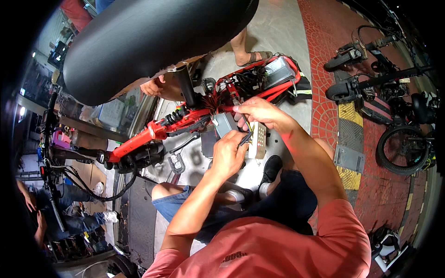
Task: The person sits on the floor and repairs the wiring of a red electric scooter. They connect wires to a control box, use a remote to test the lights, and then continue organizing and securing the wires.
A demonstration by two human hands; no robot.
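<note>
Sorting wires (250, 133) seems underway: left hand (228, 153) grip clamped on them, right hand (262, 113) grip unclear; next calls for steady separating.

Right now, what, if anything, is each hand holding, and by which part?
The left hand pinches wires, seemingly at their dark sheathing; what the right hand holds, if anything, cannot be told.

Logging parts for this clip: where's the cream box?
In the head view, the cream box is just right of centre, immediately right of the left hand and below the right hand.
</note>
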